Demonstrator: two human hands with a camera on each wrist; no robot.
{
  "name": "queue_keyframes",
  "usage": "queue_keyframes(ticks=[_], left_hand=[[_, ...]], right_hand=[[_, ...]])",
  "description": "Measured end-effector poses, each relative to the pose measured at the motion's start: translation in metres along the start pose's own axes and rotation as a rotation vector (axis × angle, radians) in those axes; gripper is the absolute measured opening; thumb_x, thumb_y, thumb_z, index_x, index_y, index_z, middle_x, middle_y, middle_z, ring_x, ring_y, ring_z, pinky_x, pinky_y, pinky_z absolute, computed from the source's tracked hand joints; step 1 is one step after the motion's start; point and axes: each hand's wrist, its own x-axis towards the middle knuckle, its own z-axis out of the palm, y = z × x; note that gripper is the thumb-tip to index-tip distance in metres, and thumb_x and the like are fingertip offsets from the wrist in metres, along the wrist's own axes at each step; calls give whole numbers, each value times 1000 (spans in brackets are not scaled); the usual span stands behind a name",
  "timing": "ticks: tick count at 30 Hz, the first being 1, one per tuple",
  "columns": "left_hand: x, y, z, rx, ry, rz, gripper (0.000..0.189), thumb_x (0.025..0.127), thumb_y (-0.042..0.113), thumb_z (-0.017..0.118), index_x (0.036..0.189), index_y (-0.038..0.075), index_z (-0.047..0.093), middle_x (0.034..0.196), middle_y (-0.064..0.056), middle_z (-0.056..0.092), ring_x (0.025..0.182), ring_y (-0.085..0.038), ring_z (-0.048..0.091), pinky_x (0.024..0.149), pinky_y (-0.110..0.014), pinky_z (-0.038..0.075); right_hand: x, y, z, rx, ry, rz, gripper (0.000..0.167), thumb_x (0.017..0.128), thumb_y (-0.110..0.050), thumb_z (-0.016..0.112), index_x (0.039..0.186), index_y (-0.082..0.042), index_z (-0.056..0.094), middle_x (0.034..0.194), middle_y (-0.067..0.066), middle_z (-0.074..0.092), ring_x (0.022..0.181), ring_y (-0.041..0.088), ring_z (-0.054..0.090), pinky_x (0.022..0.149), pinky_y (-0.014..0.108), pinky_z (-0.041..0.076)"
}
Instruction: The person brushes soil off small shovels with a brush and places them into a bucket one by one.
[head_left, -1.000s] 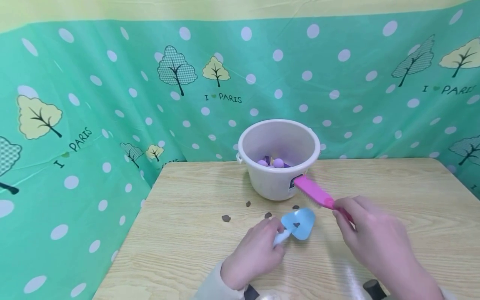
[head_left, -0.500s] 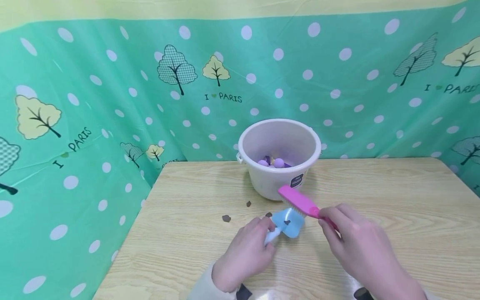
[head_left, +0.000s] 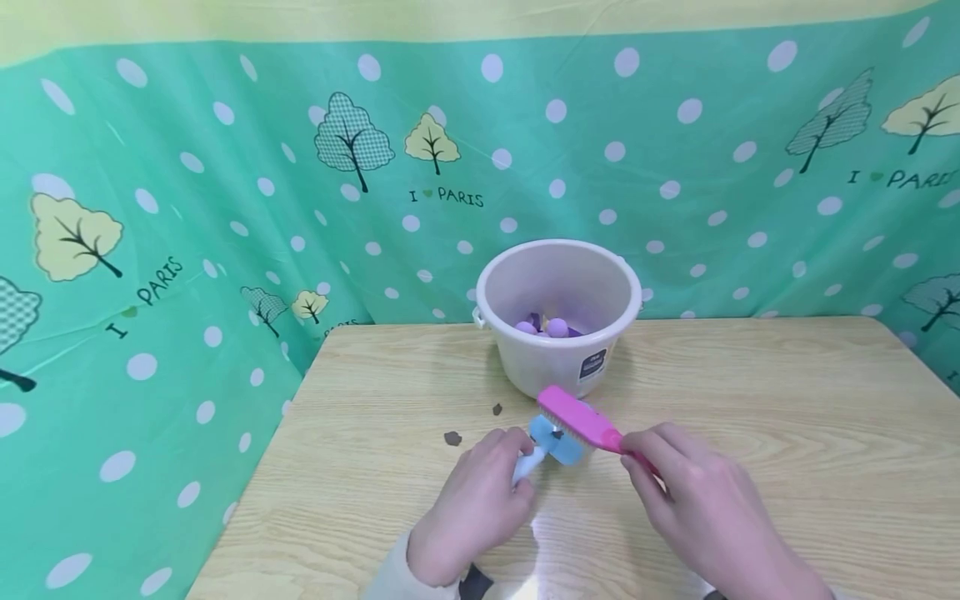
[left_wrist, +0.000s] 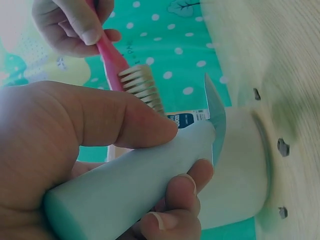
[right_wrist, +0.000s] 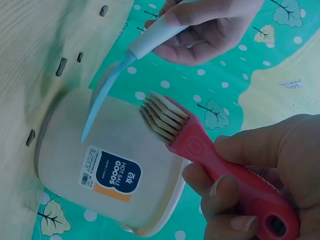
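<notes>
In the head view my left hand (head_left: pixel 476 500) grips the pale handle of a small toy shovel (head_left: pixel 566 451) with a blue blade, held just above the table. A dark spot shows on the blade. My right hand (head_left: pixel 697 496) holds a pink brush (head_left: pixel 577 417) by its handle, and its head partly covers the blade from that view. Pale bristles (right_wrist: pixel 165 117) point toward the shovel in the right wrist view, apart from it. Dark scraps (head_left: pixel 452 437) lie on the table by the shovel, one of them a small scrap (head_left: pixel 497 409) nearer the bucket.
Behind the shovel stands a white bucket (head_left: pixel 517 367) with a dark label, containing purple balls (head_left: pixel 557 327) and other purple pieces. The wooden table (head_left: pixel 787 400) reaches back to a green dotted curtain (head_left: pixel 675 233). A dark object (head_left: pixel 474 583) shows below my left wrist.
Both hands have moved left. The brush has come down from the bucket's side to over the shovel, whose blade now sits farther left and hides a scrap seen before.
</notes>
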Motion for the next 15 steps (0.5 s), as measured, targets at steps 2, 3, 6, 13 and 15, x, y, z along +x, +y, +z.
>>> queue_keyframes(ticks=[2, 3, 6, 13, 15], left_hand=[[0, 0, -1, 10, 7, 5, 31, 75, 5, 63, 105, 6, 62, 81, 3, 52, 66, -9, 46, 56, -22, 40], [0, 0, -1, 17, 12, 9, 30, 74, 5, 63, 105, 6, 62, 80, 2, 52, 66, -9, 46, 56, -22, 40], [-1, 0, -1, 30, 25, 15, 30, 74, 4, 64, 104, 5, 62, 80, 2, 53, 66, -9, 46, 56, -22, 41], [-1, 2, -2, 4, 8, 4, 34, 71, 1, 64, 104, 6, 62, 79, 3, 53, 65, -7, 46, 55, -21, 41], [-1, 3, -2, 5, 7, 8, 34, 70, 1, 64, 104, 6, 62, 78, 4, 52, 64, -6, 46, 54, -20, 40]], right_hand=[[-2, 0, 3, 11, 3, -11, 8, 84, -17, 66, 91, -18, 70, 83, -13, 61, 59, -1, 44, 47, 12, 32], [-3, -1, 4, 16, -1, -11, 8, 84, -18, 65, 91, -18, 70, 83, -13, 60, 59, -2, 43, 47, 12, 32], [-5, -3, 11, 41, -10, -28, 8, 85, -17, 64, 92, -18, 69, 84, -13, 60, 59, -3, 43, 47, 10, 32], [-9, -11, 23, 64, -69, -32, 20, 78, -9, 69, 96, -19, 68, 86, -15, 57, 61, -5, 45, 48, 10, 33], [-9, -12, 24, 57, -84, -15, 24, 75, -8, 70, 96, -20, 68, 86, -16, 57, 61, -5, 46, 48, 11, 34]])
